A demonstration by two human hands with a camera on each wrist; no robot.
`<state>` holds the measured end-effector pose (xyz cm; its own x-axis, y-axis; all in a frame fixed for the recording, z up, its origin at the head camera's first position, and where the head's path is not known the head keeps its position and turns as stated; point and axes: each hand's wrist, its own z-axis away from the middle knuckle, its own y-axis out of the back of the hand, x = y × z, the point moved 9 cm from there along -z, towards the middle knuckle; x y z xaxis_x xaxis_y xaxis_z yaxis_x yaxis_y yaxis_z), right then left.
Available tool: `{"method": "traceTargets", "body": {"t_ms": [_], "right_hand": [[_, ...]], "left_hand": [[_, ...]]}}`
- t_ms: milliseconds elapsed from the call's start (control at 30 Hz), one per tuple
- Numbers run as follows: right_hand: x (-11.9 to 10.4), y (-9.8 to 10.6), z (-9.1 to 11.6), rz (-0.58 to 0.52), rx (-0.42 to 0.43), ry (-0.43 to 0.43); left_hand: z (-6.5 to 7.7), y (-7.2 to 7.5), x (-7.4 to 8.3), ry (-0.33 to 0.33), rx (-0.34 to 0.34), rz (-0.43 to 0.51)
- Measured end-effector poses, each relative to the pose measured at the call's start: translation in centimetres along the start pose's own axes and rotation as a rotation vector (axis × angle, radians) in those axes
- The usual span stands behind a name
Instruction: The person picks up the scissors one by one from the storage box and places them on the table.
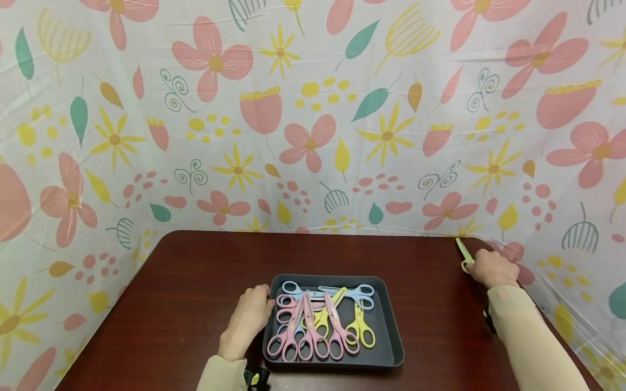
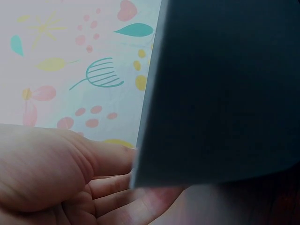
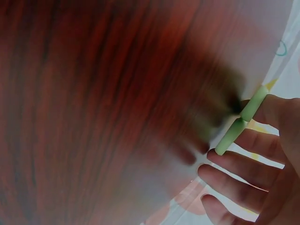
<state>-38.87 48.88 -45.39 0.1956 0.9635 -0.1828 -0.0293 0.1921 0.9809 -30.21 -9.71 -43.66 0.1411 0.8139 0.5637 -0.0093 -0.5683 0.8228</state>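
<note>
My left hand (image 1: 248,317) grips the left side of a dark grey tray (image 1: 383,331). In the left wrist view the thumb lies along the tray wall (image 2: 211,93), with the fingers below its lower edge. Near the table's far right corner, my right hand (image 1: 493,268) pinches light green scissors (image 1: 464,253) by the handle, blades pointing away. The right wrist view shows the green handle loops (image 3: 230,136) edge-on between thumb and fingers, close over the tabletop. Several pink scissors (image 1: 313,339), blue scissors (image 1: 359,293) and yellow scissors (image 1: 361,328) lie piled in the tray.
The tray stands on a dark red-brown wooden table (image 1: 195,288) with rounded far corners. A white flower-printed cloth (image 1: 313,108) hangs right behind the table and along both sides. The right forearm (image 1: 533,339) stretches along the table's right edge.
</note>
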Motion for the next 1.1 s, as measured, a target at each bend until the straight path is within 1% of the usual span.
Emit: {"method": "traceTargets", "body": {"t_ms": [167,300,500,600,700,833,967,1100], "right_hand": [[0.1,-0.2,0.0,0.003,-0.007,0.002],[0.2,-0.3,0.2,0.005,-0.03,-0.008],[0.6,-0.3,1.1,-0.012,-0.079,-0.02],[0.8,0.0,1.5,-0.009,-0.076,-0.019],[0.6,0.5,1.6,0.007,-0.062,0.003],[-0.2,1.6,1.5,0.04,-0.061,0.041],[-0.9,3.2,1.6,0.081,-0.072,0.043],[-1.4,4.8,1.8,0.111,-0.117,0.057]], "left_hand": [[0.1,0.0,-0.1,0.01,-0.007,0.006],[0.1,0.0,0.0,0.006,-0.006,-0.003],[0.1,-0.3,0.0,0.006,-0.014,0.006],[0.0,-0.6,0.0,0.012,-0.028,0.01],[0.0,-0.7,-0.1,0.016,-0.032,0.0],[0.0,-0.5,-0.1,0.013,-0.026,-0.007],[0.0,-0.4,-0.1,0.014,-0.022,-0.009],[0.0,-0.3,-0.2,0.025,-0.027,-0.006]]}}
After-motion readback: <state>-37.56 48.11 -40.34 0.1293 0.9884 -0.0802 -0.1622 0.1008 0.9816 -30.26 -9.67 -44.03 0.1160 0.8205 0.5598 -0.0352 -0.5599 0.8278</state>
